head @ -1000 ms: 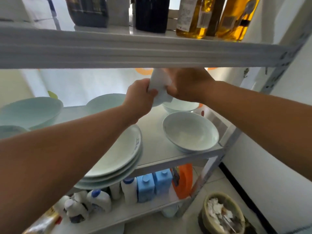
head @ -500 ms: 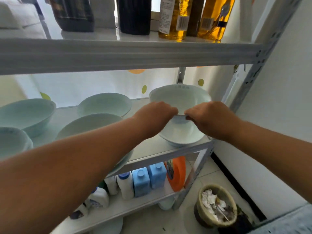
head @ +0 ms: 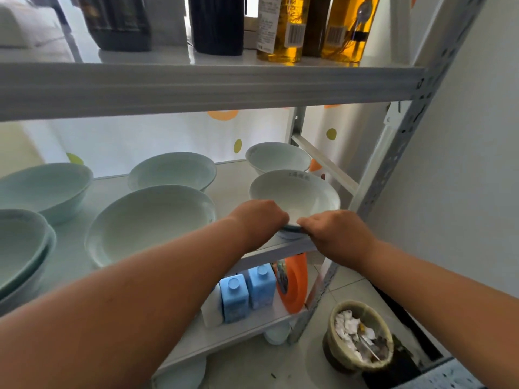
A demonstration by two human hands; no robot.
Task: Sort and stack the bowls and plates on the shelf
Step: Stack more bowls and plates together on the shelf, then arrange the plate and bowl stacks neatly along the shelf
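Observation:
A white bowl [head: 297,195] sits nested in another bowl at the front right of the middle shelf [head: 236,186]. My left hand [head: 258,220] and my right hand [head: 337,234] both grip its near rim, side by side. Behind it stands a second white bowl [head: 278,157]. A stack of pale plates [head: 148,220] lies left of my hands, partly hidden by my left forearm. More pale green bowls stand at the back middle [head: 172,171], back left [head: 45,186] and far left [head: 19,248], the last one stacked.
The upper shelf [head: 207,85] hangs low over the bowls and carries oil bottles [head: 283,26] and dark containers. Blue bottles [head: 247,296] and an orange jug [head: 293,282] fill the lower shelf. A waste bin [head: 359,335] stands on the floor. The metal post [head: 404,136] and wall close the right side.
One second ago both hands held the bowl tilted high under the upper shelf. They have lowered it into the front right bowl and still hold its rim.

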